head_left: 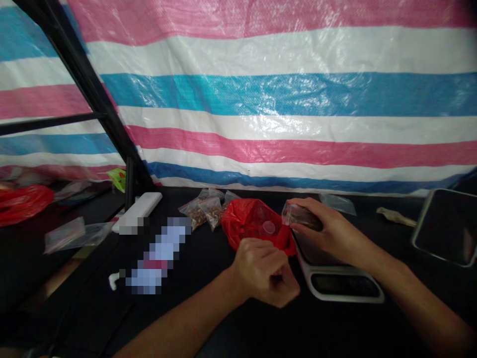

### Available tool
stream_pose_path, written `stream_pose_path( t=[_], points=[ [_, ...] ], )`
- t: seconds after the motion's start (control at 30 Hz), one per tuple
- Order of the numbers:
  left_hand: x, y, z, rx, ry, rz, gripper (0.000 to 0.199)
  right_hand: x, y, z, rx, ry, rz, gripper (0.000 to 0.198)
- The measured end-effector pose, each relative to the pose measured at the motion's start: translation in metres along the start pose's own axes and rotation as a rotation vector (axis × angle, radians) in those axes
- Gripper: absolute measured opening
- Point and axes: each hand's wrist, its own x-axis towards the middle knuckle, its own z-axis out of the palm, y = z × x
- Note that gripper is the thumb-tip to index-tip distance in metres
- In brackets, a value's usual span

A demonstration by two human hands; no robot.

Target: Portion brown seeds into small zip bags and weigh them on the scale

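Note:
My right hand [330, 226] is wrapped round a small clear container [300, 215] with something dark in it. The container is tipped on its side, with its clear end toward a red plastic bag [244, 211]. Below that hand is a flat digital scale [307, 276] with a dark display [345, 285]. My left hand [265, 271] is closed in a fist in front of the bag; what its fingers hold, if anything, is hidden. Inside the open bag shows a round clear piece [269, 227].
Several small clear bags of brown bits [209, 211] lie left of the red bag. Farther left are a white oblong device [139, 211], a blurred-out phone-like shape [158, 261] and a white earbud [113, 281]. A clear-rimmed dark tray [447, 226] sits right.

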Motion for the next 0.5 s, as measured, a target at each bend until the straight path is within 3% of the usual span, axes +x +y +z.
stream_pose_path(
  t=[0.1,0.27,0.4,0.5],
  points=[
    [-0.005,0.01,0.008,-0.024,-0.039,0.056,0.017,0.02,-0.013,0.012,-0.043,-0.092,-0.042,0.042],
    [-0.004,0.007,0.006,-0.002,-0.033,-0.018,0.014,0.043,-0.019,0.029,-0.165,-0.131,-0.123,0.054],
    [-0.003,0.005,0.004,0.009,-0.02,-0.02,0.015,0.045,-0.019,0.03,-0.176,-0.122,-0.166,0.051],
    [-0.006,0.007,0.006,0.031,-0.088,-0.027,0.018,0.041,-0.016,0.027,-0.164,-0.107,-0.143,0.056]
  ],
)
